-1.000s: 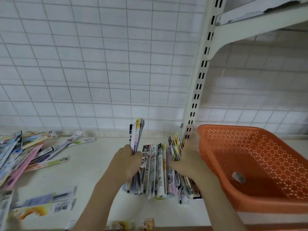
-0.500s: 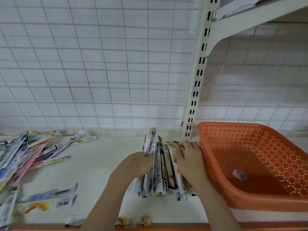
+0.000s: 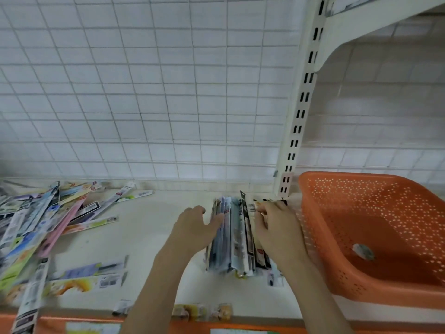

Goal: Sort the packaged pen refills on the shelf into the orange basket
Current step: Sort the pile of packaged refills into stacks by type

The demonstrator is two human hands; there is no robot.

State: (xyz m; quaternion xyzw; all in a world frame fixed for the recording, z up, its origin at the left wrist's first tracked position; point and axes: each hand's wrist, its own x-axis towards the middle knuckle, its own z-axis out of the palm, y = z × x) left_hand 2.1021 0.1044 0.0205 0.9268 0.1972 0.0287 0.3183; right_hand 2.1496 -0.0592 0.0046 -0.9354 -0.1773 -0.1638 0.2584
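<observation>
a cream shelf [image 3: 149, 239] is seen from above, backed by a white wire grid panel [image 3: 144, 92] that fills the upper part of the view. a slotted white upright post [image 3: 299, 114] is set at the right of the grid, and a white bracket [image 3: 356, 27] with an upper shelf branches from it toward the top right corner. an orange strip [image 3: 55, 321] is fixed along the shelf's front edge, with small paper tags hung above it. an orange basket [image 3: 361, 189], perforated with small holes, is stood on the right end of the shelf, just beside the post; only one small greyish item [image 3: 363, 251] is seen on its floor, too blurred to be identified. a bundle of packaged pen refills [image 3: 237, 237] is held on edge on the shelf, just left of the basket. it is pressed from its left side by the left hand [image 3: 195, 230], whose fingers are laid fairly straight against the packs. the right hand [image 3: 277, 227] is set against the bundle's right side, between the packs and the basket wall, with its fingertips curled over the top edges of the outer packs. a loose heap of refill packs [image 3: 41, 220] is spread flat across the left end of the shelf, well apart from the bundle, and two more flat packs [image 3: 86, 278] are laid near the front edge.
</observation>
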